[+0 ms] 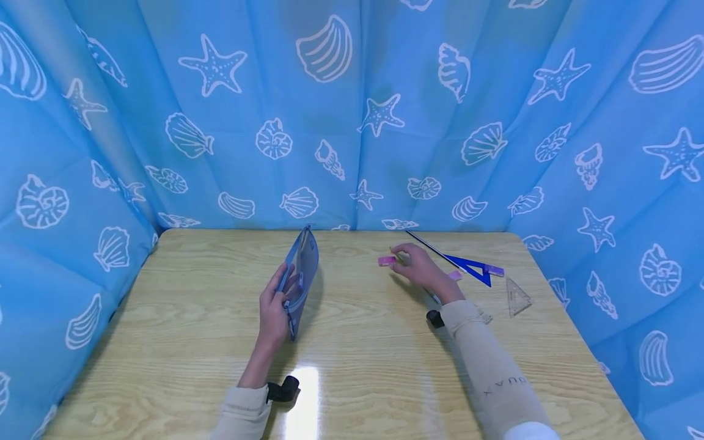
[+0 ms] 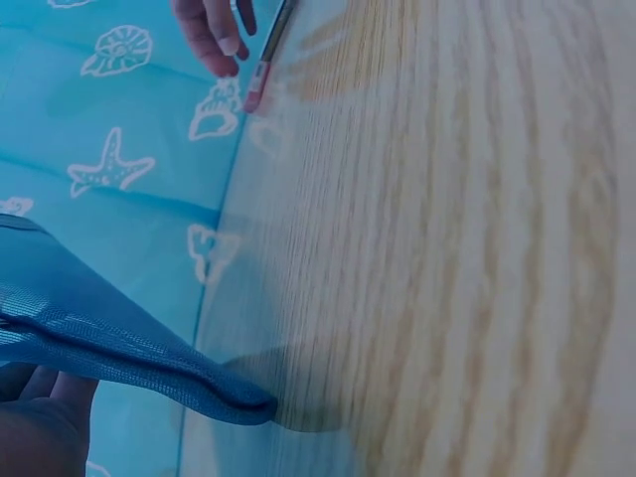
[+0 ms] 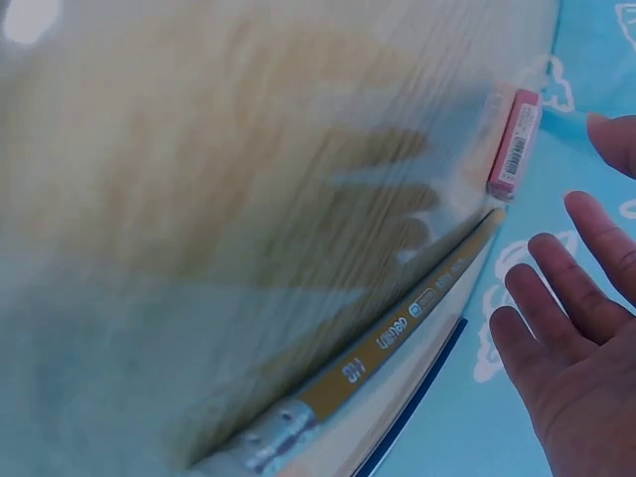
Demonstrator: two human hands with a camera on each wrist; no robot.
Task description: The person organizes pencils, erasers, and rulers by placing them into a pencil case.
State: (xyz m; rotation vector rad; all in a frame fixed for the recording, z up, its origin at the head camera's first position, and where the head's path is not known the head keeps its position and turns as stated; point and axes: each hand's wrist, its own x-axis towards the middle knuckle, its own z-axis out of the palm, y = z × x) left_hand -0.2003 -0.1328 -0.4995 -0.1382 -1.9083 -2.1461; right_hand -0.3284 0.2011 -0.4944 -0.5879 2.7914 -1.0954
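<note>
My left hand (image 1: 275,311) grips a blue mesh zip pouch (image 1: 305,275) by its near side, holding it tilted on edge with its zipped mouth parted. A small purple-pink patch shows through the mesh. In the left wrist view, the pouch (image 2: 119,348) hides part of the fingers. My right hand (image 1: 420,269) hovers over the table beside a pink eraser (image 1: 387,261). In the right wrist view its fingers (image 3: 561,298) are spread, apart from the eraser (image 3: 515,146) and a yellow-handled stick with a silver ferrule (image 3: 388,333), likely a paintbrush; its tip is out of frame.
Right of my right hand lie a dark thin stick (image 1: 431,247), a blue set square (image 1: 467,264), a purple eraser (image 1: 494,270), a pink block (image 1: 455,275) and a clear set square (image 1: 517,298). A blue shell-patterned curtain (image 1: 341,153) borders the wooden table (image 1: 181,318).
</note>
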